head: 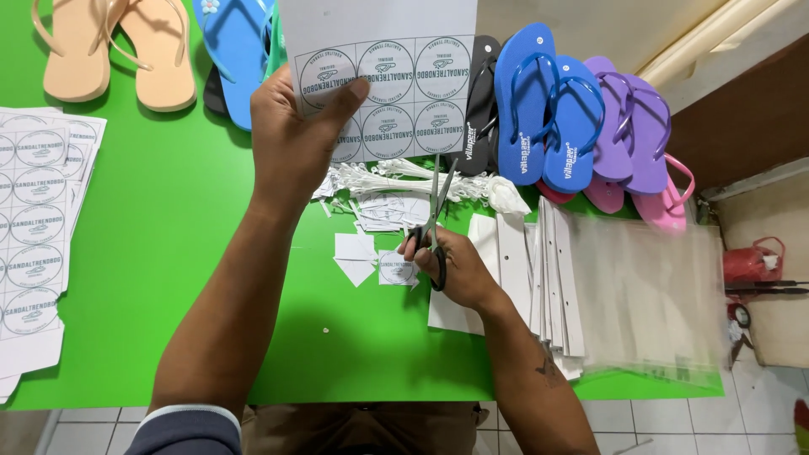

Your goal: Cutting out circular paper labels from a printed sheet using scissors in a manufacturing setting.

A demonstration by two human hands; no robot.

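From the head camera, a sheet of round printed labels [392,88] was held upright above a green table [168,253], pinched at its lower left edge by the left hand [295,139], thumb across the front and fingers closed behind. Black-handled scissors [434,223] were gripped by the right hand [447,265], fingers curled shut through the loops, blades slightly parted and pointed up at the sheet's bottom edge. One cut-out label [396,270] lay just left of that hand, among white paper offcuts [354,257]. A heap of white plastic ties [396,179] lay between the sheet and the scissors. More label sheets [38,219] were stacked at the table's left edge. Clear plastic bags [649,291] and white card strips [552,278] lay on the right. Peach flip-flops [118,50], blue flip-flops [548,109] and purple flip-flops [632,126] were lined along the far edge. A tiled floor [758,404] was seen beyond the table.
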